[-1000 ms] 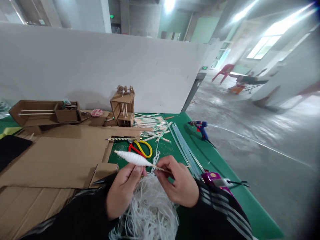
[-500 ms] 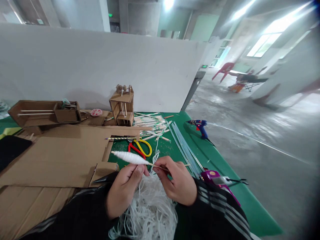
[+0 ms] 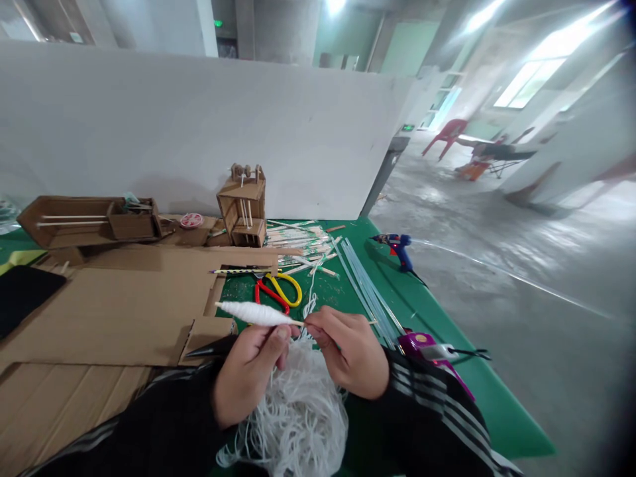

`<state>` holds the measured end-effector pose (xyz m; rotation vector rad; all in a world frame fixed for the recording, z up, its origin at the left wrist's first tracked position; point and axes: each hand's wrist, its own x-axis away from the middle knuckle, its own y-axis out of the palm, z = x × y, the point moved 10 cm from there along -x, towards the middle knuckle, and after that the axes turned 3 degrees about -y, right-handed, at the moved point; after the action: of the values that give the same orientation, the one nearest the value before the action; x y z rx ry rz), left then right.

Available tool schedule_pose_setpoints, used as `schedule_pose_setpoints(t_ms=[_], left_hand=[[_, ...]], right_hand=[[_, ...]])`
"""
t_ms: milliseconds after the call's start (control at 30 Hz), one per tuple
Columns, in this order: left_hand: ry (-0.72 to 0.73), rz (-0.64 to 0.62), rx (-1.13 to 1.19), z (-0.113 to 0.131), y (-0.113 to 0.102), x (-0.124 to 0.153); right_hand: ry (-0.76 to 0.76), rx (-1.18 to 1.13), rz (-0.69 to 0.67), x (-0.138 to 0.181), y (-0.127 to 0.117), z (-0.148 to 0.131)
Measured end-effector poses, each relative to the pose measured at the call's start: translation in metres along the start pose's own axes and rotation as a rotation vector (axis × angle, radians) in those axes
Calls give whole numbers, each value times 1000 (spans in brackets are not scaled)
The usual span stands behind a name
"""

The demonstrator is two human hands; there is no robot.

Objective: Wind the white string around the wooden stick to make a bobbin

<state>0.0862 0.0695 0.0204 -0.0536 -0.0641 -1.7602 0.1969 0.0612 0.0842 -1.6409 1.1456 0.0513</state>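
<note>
Fingers (image 3: 279, 336) of the left hand (image 3: 246, 384) were closed in a pinch on the thin wooden stick (image 3: 297, 322), right at the thick end of the thread bobbin (image 3: 251, 313) wound on it; the wrist bent up out of a black sleeve (image 3: 149, 424). At 3 o'clock of it, almost touching, the right hand (image 3: 350, 354) had thumb and forefinger closed on the same stick, whose bare tip poked out past the knuckles toward 3 o'clock; its cuff was striped white. The bobbin hung in the air above the table (image 3: 422, 305), pointing toward 9 o'clock; it was white, smooth and spindle-shaped, tapering to a point. At 6 o'clock, under both hands, lay the loose string (image 3: 298, 414), a fluffy white tangle of loops.

The table was covered in green, speckled with scraps; a flat brown cardboard sheet (image 3: 114, 311) spread out at 9 o'clock; scissors (image 3: 278, 291) with one red and one yellow handle lay at 12 o'clock, a striped pencil (image 3: 238, 271) just beyond them; clear glue sticks (image 3: 365, 285) ran in a long bundle at 1 o'clock; a blue glue gun (image 3: 397, 246) sat farther off at 2 o'clock near the edge; a purple glue gun (image 3: 427, 348) lay just beside the right wrist. A small cardboard tower (image 3: 243, 212) and a boat-shaped cardboard box (image 3: 84, 222) stood at the far side against a plain white partition (image 3: 173, 126); past it, at 2 o'clock, stretched a glossy grey concrete floor (image 3: 521, 265) with a red plastic chair (image 3: 450, 132) near bright windows.
</note>
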Motion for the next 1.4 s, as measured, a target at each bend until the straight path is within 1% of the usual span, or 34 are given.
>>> schedule_pose_setpoints(t_ms=[67,233,400,567,767,933,1033,1200,1300,1400], left_hand=[[20,-3,-21,2,1,0],[58,-24,-67,4,3,-1],[47,-40,-87,1,4,-1],[45,-55,-98,1,5,-1],[55,-42,-98,1,5,-1],[55,-25,-114,-3,0,1],[61,-6,-115,-2,-2,1],[53,8,-73,-1,-1,2],[28,22,38,-2,-2,2],[9,5,124,-1,-1,0]], right_hand=[[-10,-11,2,0,-1,-1],[83,-62,-2,3,1,6],[3,-35,-42,1,6,1],[88,-79,-8,4,4,8],[-12,-41,-35,3,5,0],[78,-74,-7,4,2,6],[84,-89,-6,5,4,6],[62,-80,11,5,3,6],[48,-66,14,5,2,5],[40,-83,1,4,3,4]])
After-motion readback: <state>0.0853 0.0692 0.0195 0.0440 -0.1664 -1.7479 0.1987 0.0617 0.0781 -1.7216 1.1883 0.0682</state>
